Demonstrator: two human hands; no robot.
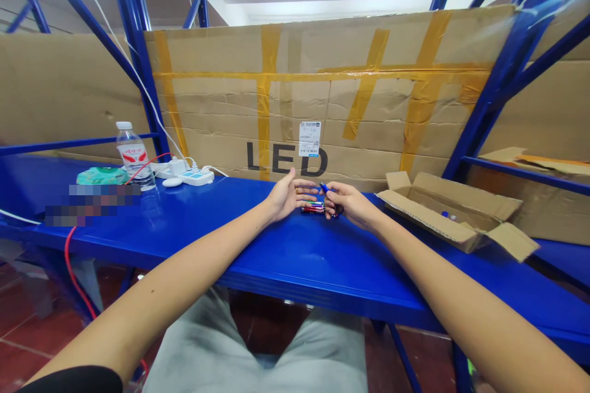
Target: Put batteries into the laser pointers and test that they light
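Note:
My right hand [349,202] pinches a small blue metallic tube [325,188] between thumb and fingers, just above the blue table [295,252]. Beneath and between my hands lie several similar slim tubes [313,210], red, green and purple among them, side by side. Their exact kind is too small to tell. My left hand [282,196] is open at the left end of these tubes, its thumb up and fingers stretched toward my right hand. Whether its lower fingers touch the tubes I cannot tell.
An open cardboard box [428,215] at the right holds small blue pieces. A water bottle [133,159], a turquoise packet [102,176] and a white power strip [199,177] with cables stand at the left. A large taped cardboard sheet [221,110] closes the back between blue posts.

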